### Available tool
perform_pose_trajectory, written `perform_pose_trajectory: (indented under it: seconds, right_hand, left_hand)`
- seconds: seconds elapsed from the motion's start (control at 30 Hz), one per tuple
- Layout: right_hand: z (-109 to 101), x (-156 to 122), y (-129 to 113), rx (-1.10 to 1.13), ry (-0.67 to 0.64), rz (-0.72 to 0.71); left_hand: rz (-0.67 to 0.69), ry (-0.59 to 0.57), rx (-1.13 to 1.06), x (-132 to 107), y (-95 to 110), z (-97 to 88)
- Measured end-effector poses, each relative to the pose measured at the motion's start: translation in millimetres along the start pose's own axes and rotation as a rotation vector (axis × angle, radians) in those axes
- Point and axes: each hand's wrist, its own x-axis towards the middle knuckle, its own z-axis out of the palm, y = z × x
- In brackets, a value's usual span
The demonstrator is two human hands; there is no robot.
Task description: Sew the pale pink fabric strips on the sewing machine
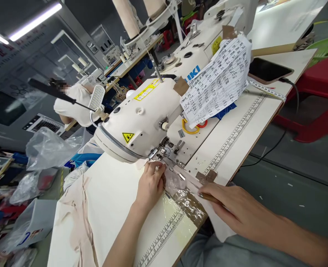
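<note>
A white sewing machine (141,122) stands on the table, its needle and presser foot area (166,150) low at the front. My left hand (151,185) is beside the presser foot, its fingers curled down on pale fabric (141,163). My right hand (226,207) is closed around a slim brownish tool (211,198), which looks like tweezers; its tip points toward the presser foot. A pale strip of fabric (222,226) hangs over the table edge below my right hand. Clear plastic and brown tape (190,204) cover the table between my hands.
Handwritten paper (216,81) is taped to the machine. Yellow-handled scissors (190,128), a phone (271,70) and a tape measure (266,90) lie at right. Beige fabric (82,222) lies at left. A red stool (316,96) stands right; a person (75,100) sits beyond the machine.
</note>
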Motion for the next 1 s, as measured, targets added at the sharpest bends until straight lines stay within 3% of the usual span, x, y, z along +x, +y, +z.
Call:
perform_pose_trajectory:
  seconds: [0.17,0.33,0.73,1.0]
  right_hand:
    - [-22,-45,7,0.119,-0.039,0.004]
    - [-27,-60,15,0.16,0.0,0.041]
    - [-31,-58,24,0.184,-0.083,0.278]
    - [-27,-39,32,0.439,-0.09,0.538]
  left_hand:
    - [-0.073,0.017,0.107,2,18,7.8]
    - [-0.164,0.041,0.171,4,38,17.9]
    - [-0.229,0.025,0.131,-9,50,21.1]
    - [-0.244,0.039,-0.014,-8,31,17.3]
